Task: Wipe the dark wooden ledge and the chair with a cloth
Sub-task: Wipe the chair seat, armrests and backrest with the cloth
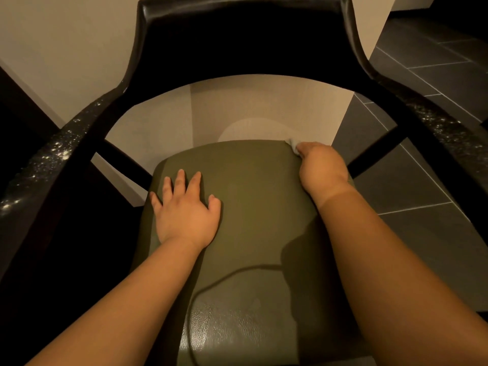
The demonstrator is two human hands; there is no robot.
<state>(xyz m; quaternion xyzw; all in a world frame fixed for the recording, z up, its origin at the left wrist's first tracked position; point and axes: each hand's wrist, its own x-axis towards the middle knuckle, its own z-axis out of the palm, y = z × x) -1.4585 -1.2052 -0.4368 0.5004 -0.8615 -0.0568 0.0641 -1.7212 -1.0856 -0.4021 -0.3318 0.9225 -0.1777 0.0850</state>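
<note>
A chair [237, 30] with a black curved frame and an olive-green leather seat [250, 194] fills the view below me. My left hand [186, 210] lies flat on the seat's left part, fingers spread, holding nothing. My right hand [320, 167] rests at the seat's far right corner, closed on a small pale cloth [293, 145]. Only a bit of the cloth shows beyond the fingers, pressed against the seat's back edge. The dark wooden ledge is not clearly in view.
A beige wall [66, 48] stands behind the chair. Dark grey floor tiles [422, 167] run along the right. The black armrests [52, 154] curve around both sides, speckled with light. A thin dark cord's shadow or line crosses the seat front [224, 278].
</note>
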